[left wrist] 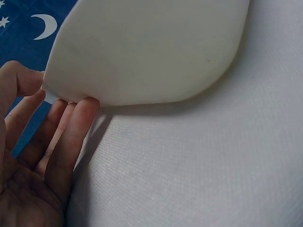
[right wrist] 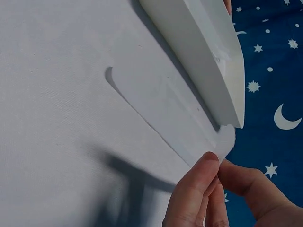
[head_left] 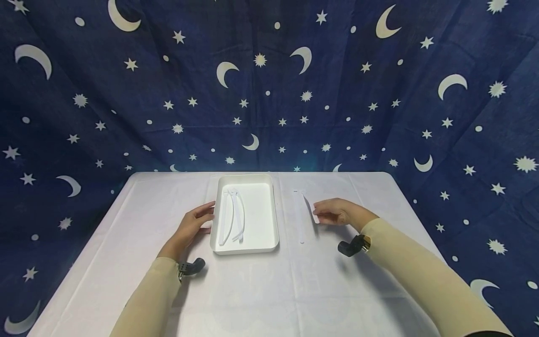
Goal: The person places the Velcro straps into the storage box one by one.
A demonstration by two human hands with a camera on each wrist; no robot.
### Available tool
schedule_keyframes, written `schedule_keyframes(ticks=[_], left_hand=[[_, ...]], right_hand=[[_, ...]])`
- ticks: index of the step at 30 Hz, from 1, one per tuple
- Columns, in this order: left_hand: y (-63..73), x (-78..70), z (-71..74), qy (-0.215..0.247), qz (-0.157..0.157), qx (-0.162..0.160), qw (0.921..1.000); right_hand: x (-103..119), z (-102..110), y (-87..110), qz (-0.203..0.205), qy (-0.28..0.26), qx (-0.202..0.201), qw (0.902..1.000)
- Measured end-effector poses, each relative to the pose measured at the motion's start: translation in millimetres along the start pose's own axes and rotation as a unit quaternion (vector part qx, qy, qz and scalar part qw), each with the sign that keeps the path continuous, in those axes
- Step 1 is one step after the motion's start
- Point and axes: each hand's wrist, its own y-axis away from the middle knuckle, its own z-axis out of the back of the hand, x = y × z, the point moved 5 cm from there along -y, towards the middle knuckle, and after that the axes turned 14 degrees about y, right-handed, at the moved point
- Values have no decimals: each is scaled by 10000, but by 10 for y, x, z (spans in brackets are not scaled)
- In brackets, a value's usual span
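A shallow white tray (head_left: 264, 250) stands on the table. My left hand (head_left: 197, 223) holds its left side, with digits at the rim and outer wall (left wrist: 142, 66). Several thin white strips (head_left: 229, 215) lie in the tray's left half, some curved. Right of the tray, a long white strip (head_left: 300, 220) with a rounded near end lies flat on the cloth. My right hand (head_left: 338, 211) pinches a white strip (right wrist: 226, 140) between thumb and fingers, tilted above the cloth. I cannot tell whether this raised piece joins the flat strip.
A white cloth (head_left: 252, 299) covers the table. Behind and beside it hangs a dark blue curtain (head_left: 269, 107) with moons and stars. Black wrist devices (head_left: 353, 245) jut out under both wrists.
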Motion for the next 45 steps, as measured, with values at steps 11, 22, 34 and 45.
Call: schedule_keyframes(ticks=[11, 22, 34, 45], left_hand=[[-23, 28, 15, 27, 13, -16, 10000], [-38, 23, 8, -57, 30, -41, 10000], [-9, 11, 5, -13, -33, -6, 10000], [-17, 13, -6, 13, -70, 10, 10000]], right_hand=[[100, -28, 106, 373, 48, 285, 9989], [196, -227, 189, 509, 153, 432, 9977], [317, -554, 239, 525, 241, 530, 9969], [437, -792, 282, 482, 334, 689, 9959]])
